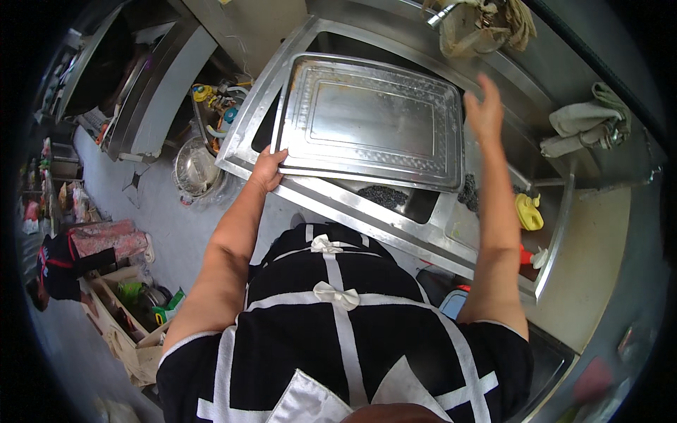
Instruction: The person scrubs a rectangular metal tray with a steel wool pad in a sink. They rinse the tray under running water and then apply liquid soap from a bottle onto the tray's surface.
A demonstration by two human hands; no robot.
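Observation:
A rectangular metal baking tray [370, 121], stained along its ribbed rim, lies tilted over the basin of a stainless steel sink. My left hand [270, 169] grips its lower left corner, thumb on top. Off the tray's right edge, my right hand [485, 111] is raised with its fingers apart, slightly blurred and holding nothing. Beneath the tray's lower edge a dark scouring pad or mesh [383, 196] shows in the basin, and more dark mesh [468, 193] lies on the sink's right part. The rest of the basin is hidden by the tray.
A yellow bottle [529, 211] stands at the sink's right end. Cloths [587, 124] and a plastic bag [468, 31] hang at the wall by the tap [441, 16]. A metal pot [197, 166] stands on the floor at left. Further left another person [63, 269] bends over a wooden crate [119, 306].

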